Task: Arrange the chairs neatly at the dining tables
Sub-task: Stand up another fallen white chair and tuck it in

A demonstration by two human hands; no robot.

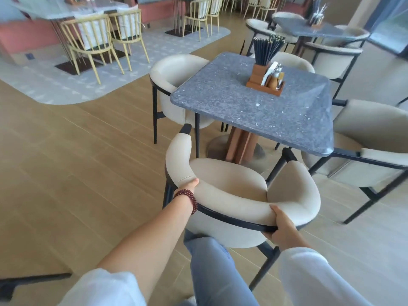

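Between the fingers of both hands curves the back of a cream chair (229, 184), its seat facing the grey bench (254, 111) just ahead. The left hand (187, 187) wraps the padded rim; the right hand (283, 226) clamps it, thumb on top, fingers curled under the black frame. Four such chairs ring this bench, the held one included; one wooden caddy (265, 88) stands on it.

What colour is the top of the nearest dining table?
Speckled blue-grey, stone-like with pale flecks, on the table top; clearest in the head view.
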